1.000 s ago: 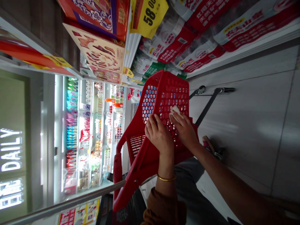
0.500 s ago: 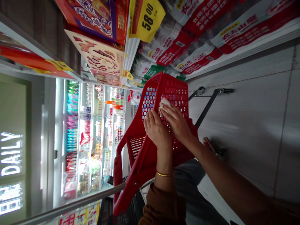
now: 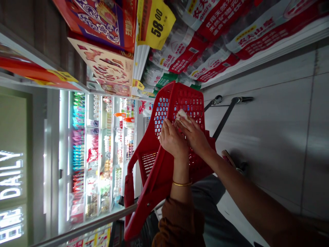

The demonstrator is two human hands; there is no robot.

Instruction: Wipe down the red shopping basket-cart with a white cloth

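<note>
The red plastic shopping cart point(image 3: 147, 192) appears sideways in the head view, its grid side facing me. My left hand point(image 3: 174, 140), with a gold bangle at the wrist, is closed over the cart's rim. Beside it, my right hand point(image 3: 194, 135) presses a crumpled white cloth or tissue point(image 3: 183, 115) against the perforated red side. Its fingers lie over the white piece and hide part of it. The two hands are close together.
Packs of bottled water point(image 3: 205, 51) line a low shelf alongside the cart. Boxed goods point(image 3: 102, 60) and a yellow price tag point(image 3: 156, 25) stand above them. Lit shelves point(image 3: 102, 151) fill the background. A grey cart leg with a wheel point(image 3: 226, 115) rests on the tiled floor point(image 3: 277, 144).
My right hand and the white cloth have shifted slightly on the cart's side. My left hand's fingers are curled more over the rim. The view has moved a little.
</note>
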